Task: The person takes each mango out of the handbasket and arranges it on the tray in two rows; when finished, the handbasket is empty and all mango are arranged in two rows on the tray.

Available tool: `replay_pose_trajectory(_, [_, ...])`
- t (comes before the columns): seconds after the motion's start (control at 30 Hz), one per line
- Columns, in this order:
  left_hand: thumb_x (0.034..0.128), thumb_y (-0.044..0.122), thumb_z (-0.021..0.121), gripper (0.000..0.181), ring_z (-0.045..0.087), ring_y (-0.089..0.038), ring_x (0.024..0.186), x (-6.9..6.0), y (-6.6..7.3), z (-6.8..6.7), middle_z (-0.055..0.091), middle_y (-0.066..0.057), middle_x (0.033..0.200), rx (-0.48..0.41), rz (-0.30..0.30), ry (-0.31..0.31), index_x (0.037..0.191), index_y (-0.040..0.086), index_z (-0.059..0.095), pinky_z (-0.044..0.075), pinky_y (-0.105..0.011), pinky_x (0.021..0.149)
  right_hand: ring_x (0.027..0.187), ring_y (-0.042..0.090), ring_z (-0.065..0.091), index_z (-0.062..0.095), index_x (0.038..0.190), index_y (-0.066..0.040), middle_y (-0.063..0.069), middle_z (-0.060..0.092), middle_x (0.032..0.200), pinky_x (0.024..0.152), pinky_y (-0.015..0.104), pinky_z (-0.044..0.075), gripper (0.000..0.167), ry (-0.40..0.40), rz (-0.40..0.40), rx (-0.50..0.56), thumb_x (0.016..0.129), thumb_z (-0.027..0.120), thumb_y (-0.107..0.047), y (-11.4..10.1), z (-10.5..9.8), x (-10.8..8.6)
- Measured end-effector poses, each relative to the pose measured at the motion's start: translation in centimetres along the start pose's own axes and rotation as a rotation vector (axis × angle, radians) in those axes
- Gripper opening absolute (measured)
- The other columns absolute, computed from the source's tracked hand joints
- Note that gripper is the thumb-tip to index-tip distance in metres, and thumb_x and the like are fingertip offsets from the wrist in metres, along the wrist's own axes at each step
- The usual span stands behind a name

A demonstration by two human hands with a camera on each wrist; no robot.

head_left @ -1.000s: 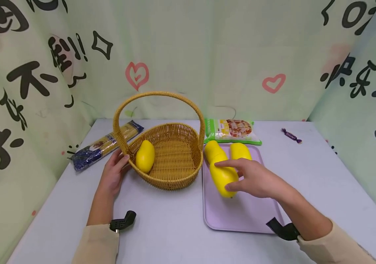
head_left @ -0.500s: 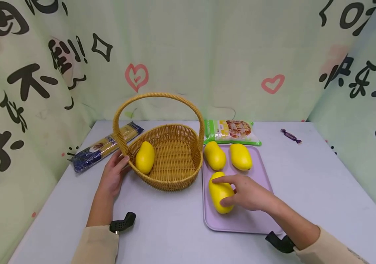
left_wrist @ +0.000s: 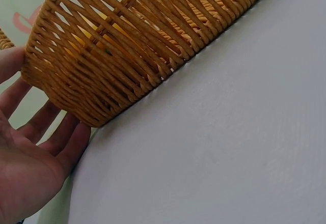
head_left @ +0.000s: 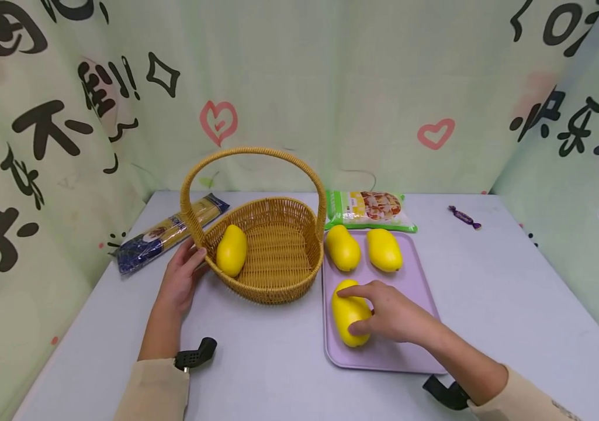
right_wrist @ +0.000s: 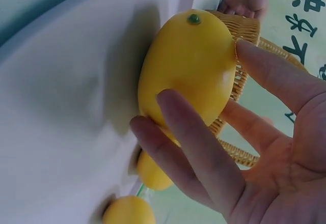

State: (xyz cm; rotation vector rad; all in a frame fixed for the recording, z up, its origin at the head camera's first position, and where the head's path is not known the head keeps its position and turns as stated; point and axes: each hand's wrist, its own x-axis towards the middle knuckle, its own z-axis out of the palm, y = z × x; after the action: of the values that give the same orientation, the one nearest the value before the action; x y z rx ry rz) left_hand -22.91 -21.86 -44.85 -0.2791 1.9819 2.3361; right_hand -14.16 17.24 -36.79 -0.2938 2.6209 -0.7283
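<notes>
The yellow fruit (head_left: 350, 310) and the right hand (head_left: 394, 316) on it have moved toward the near end of the tray (head_left: 378, 358). A second ago the fruit overlapped the far-left fruit (head_left: 343, 248) in the head view; now it is over the near half, just apart from that one. Across the last half second I see only a slight shift, so I judge the quick part of the move is done. The thumb and index finger grip the fruit loosely from above, while the other fingers I can make out in the right wrist view lie spread along its side. I cannot tell whether the tray carries its full weight. What the change gives me, I judge, is room around this fruit, though a rounded shape held so lightly could roll.

Beside the far-left one is the far-right fruit (head_left: 385, 250), both untouched. Left of the tray stands the basket (head_left: 269, 296), with the basket fruit (head_left: 231, 251) inside at its left. The left hand (head_left: 179, 278) stays there, fingers extended, tips against the outer weave; I take it as steadying.

Farther out on the surface (head_left: 257, 362) I see a blue-and-gold packet (head_left: 170, 234), a green packet (head_left: 370, 209) and a wrapped candy (head_left: 464, 217).
</notes>
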Motion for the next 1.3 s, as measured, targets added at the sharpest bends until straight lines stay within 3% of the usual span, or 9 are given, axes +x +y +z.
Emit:
replay_pose_trajectory(0.3, [0.1092,0.028,0.052,0.059,0.046,-0.018,0.139,-0.2,0.0,-0.1,0.035,-0.006,0.166,0.000,0.001,0.008,0.164,0.025,0.031,0.035,-0.039,0.124,0.116,0.030,0.058,0.063,0.142,-0.024,0.019,0.061,0.141,0.091,0.047,0.054,0.067,0.027,0.001,-0.069,0.080,0.088,-0.028,-0.3,-0.4,-0.4])
replay_pose_trajectory(0.5, [0.1091,0.028,0.053,0.059,0.047,-0.017,0.137,-0.2,0.1,-0.1,0.036,-0.005,0.165,-0.006,0.006,0.007,0.164,0.025,0.031,0.035,-0.039,0.124,0.106,0.029,0.060,0.062,0.144,-0.023,0.022,0.059,0.142,0.083,0.045,0.057,0.070,0.034,0.000,-0.092,0.080,0.088,-0.031,-0.6,-1.1,-0.6])
replay_pose_trajectory(0.67, [0.1088,0.029,0.053,0.060,0.048,-0.018,0.136,-0.2,0.1,-0.1,0.036,-0.005,0.165,-0.005,0.007,0.009,0.164,0.026,0.031,0.035,-0.039,0.124,0.118,0.036,0.063,0.063,0.143,-0.019,0.018,0.064,0.139,0.092,0.053,0.058,0.061,0.104,-0.086,-0.096,0.086,0.083,-0.031,-1.5,-2.2,-0.6])
replay_pose_trajectory(0.9, [0.1090,0.029,0.053,0.059,0.048,-0.016,0.133,-0.1,-0.1,-0.3,0.037,-0.006,0.164,-0.004,0.013,0.004,0.164,0.026,0.031,0.036,-0.038,0.123,0.106,0.030,0.068,0.066,0.137,-0.015,0.012,0.072,0.121,0.079,0.037,0.060,0.047,0.165,-0.238,-0.050,0.093,0.077,-0.028,-4.0,-4.0,1.4])
replay_pose_trajectory(1.07, [0.1088,0.029,0.054,0.059,0.048,-0.015,0.134,0.1,-0.4,-0.2,0.037,-0.006,0.164,-0.004,0.001,0.016,0.164,0.026,0.032,0.037,-0.037,0.122,0.097,0.025,0.068,0.064,0.138,-0.015,0.008,0.071,0.112,0.075,0.032,0.058,0.047,0.094,-0.286,0.041,0.094,0.075,-0.026,-6.1,-4.7,3.8])
replay_pose_trajectory(1.3, [0.1079,0.030,0.055,0.060,0.044,-0.020,0.142,0.3,-0.3,0.1,0.036,-0.004,0.166,0.004,-0.001,0.030,0.163,0.028,0.032,0.036,-0.039,0.124,0.087,0.024,0.065,0.063,0.139,-0.017,0.011,0.071,0.117,0.073,0.036,0.060,0.046,-0.052,-0.243,0.197,0.095,0.075,-0.027,-9.3,-5.3,7.6])
